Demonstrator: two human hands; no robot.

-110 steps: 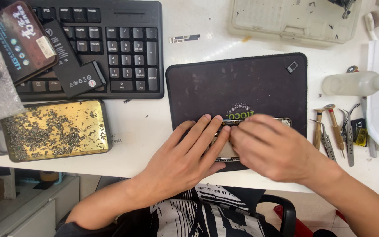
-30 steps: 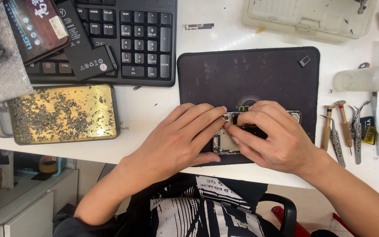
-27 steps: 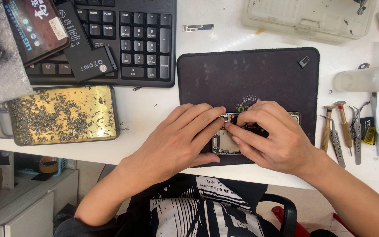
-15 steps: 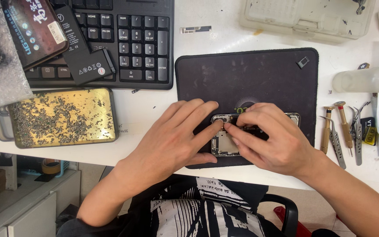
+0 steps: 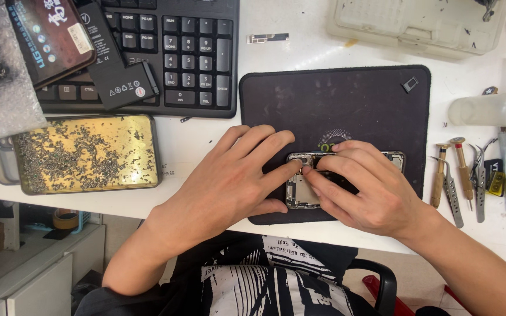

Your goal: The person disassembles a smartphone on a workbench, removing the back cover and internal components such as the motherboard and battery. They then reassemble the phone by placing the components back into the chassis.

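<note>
I see the opened phone [image 5: 306,190] lying on the dark mat [image 5: 335,99] near the table's front edge, its insides exposed, my left hand [image 5: 229,175] and right hand [image 5: 364,187] pressing fingertips together on its top end, so disassembly looks midway.

Bright, even light is falling from above onto a white desk [image 5: 206,146], which is looking almost washed out near the top edge. Soft, short shadows are sitting under the left hand [image 5: 229,175] and right hand [image 5: 364,187] on the dark mat [image 5: 335,99]. A gold tray [image 5: 89,153] is catching a dull sheen, and bubble wrap [image 5: 1,99] is glinting faintly. The middle is showing sharp; the corners are bending slightly. The space below the desk is lying dim.
</note>
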